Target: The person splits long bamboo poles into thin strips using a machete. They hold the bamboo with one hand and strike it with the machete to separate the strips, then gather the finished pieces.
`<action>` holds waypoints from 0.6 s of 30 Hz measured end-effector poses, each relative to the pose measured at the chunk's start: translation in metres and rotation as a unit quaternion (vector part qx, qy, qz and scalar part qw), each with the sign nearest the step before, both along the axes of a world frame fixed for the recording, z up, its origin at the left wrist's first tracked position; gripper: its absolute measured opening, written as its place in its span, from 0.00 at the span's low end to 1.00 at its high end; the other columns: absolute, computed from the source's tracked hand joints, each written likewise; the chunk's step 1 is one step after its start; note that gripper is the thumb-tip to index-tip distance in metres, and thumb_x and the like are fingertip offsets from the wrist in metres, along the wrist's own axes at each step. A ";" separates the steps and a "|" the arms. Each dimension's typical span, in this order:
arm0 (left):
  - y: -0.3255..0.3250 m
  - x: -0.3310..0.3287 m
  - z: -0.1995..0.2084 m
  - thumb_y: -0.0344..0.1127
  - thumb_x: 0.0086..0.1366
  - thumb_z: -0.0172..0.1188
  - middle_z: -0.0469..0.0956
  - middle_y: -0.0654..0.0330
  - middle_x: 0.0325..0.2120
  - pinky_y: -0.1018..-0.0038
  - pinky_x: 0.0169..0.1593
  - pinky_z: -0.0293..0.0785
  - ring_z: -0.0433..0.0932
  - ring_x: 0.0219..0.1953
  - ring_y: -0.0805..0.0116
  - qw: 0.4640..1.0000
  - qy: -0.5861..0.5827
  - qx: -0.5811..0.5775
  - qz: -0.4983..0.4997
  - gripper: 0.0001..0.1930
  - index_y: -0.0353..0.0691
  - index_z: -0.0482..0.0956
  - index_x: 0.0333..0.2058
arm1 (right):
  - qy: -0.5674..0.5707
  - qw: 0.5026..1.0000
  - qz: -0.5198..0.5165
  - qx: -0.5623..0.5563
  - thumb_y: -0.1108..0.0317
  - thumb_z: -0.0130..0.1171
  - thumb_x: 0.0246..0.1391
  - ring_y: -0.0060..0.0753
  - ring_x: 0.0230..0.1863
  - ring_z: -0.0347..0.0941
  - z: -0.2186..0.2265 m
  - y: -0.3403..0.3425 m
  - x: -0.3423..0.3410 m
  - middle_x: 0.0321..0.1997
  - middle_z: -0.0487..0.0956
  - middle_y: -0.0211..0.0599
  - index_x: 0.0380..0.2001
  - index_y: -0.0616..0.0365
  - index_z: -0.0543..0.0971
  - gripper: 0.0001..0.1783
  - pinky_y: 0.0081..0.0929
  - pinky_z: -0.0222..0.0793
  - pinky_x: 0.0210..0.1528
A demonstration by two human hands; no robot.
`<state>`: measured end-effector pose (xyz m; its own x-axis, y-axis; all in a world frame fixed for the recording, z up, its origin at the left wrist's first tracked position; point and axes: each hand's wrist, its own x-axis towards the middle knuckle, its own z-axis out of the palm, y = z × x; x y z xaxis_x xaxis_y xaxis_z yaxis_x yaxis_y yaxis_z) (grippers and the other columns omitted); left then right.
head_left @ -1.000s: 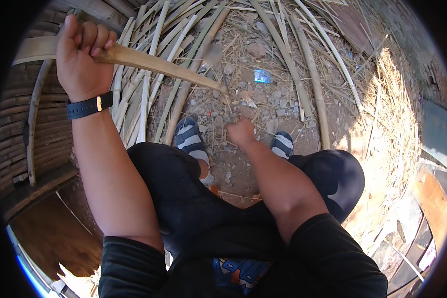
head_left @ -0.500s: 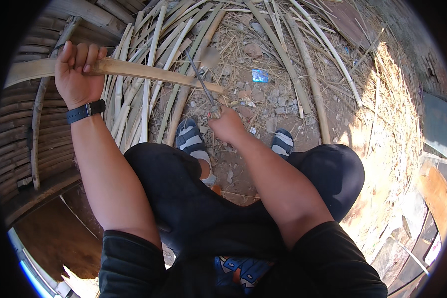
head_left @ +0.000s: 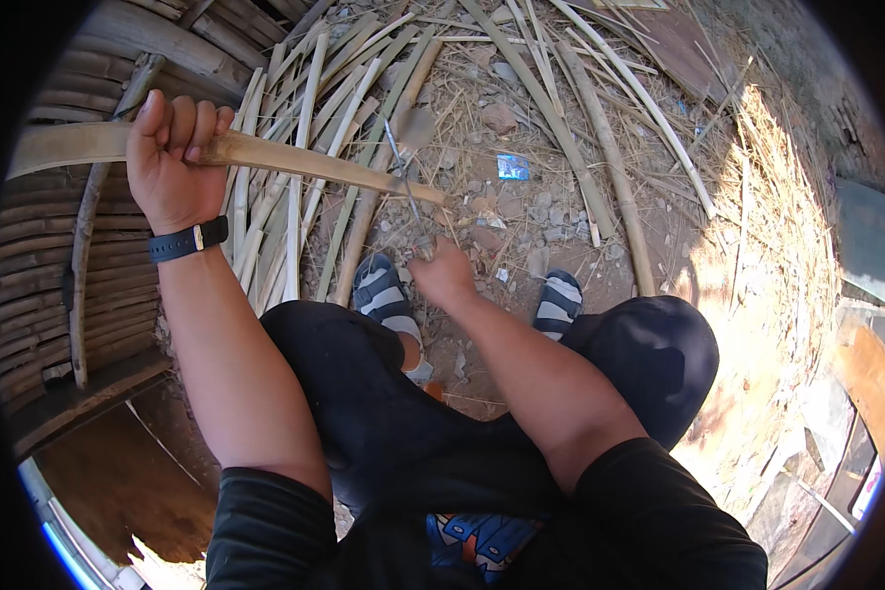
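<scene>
My left hand (head_left: pixel 177 162), a dark watch on its wrist, is wrapped round a long flat bamboo strip (head_left: pixel 305 162). The strip runs from the left rim to a free end in front of my feet. My right hand (head_left: pixel 444 272) grips the handle of a narrow-bladed knife (head_left: pixel 393 143), its tip pointing away from me. Near the strip's free end the blade crosses it; whether it bites into the bamboo I cannot tell.
Split bamboo strips (head_left: pixel 310 118) lie piled beyond my left foot. Bamboo poles (head_left: pixel 608 138) and shavings cover the ground ahead, with a blue wrapper (head_left: pixel 512 167) among stones. A slatted bamboo wall (head_left: pixel 39 231) rises at the left. My sandalled feet (head_left: pixel 559 300) stand apart.
My left hand has shifted slightly right and down in view. My right hand and the knife have come a little nearer to me, the blade still crossing near the strip's end.
</scene>
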<state>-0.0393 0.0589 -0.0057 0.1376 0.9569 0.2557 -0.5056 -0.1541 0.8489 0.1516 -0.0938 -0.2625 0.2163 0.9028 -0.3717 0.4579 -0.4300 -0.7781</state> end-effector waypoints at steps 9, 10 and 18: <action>0.003 -0.018 -0.008 0.42 0.70 0.51 0.50 0.71 0.13 0.69 0.37 0.59 0.51 0.18 0.75 0.995 -0.005 -0.028 0.098 0.22 0.50 0.56 0.17 | 0.068 0.995 0.075 0.017 0.61 0.62 0.45 0.60 0.43 0.78 0.023 0.000 -0.006 0.37 0.80 0.63 0.49 0.71 0.74 0.30 0.44 0.72 0.49; 0.004 -0.028 -0.012 0.42 0.70 0.51 0.50 0.71 0.13 0.69 0.37 0.59 0.51 0.18 0.75 0.991 -0.013 -0.043 0.123 0.22 0.50 0.56 0.17 | 0.077 0.992 0.101 -0.016 0.61 0.62 0.45 0.60 0.44 0.78 0.032 -0.001 -0.006 0.37 0.80 0.63 0.48 0.71 0.74 0.29 0.44 0.72 0.49; 0.004 -0.020 -0.011 0.42 0.70 0.52 0.50 0.70 0.13 0.69 0.37 0.60 0.51 0.17 0.75 0.994 -0.025 -0.027 0.102 0.21 0.50 0.56 0.18 | 0.079 0.990 0.113 0.026 0.62 0.62 0.45 0.59 0.43 0.78 0.097 0.020 -0.021 0.38 0.80 0.62 0.47 0.68 0.76 0.27 0.44 0.72 0.49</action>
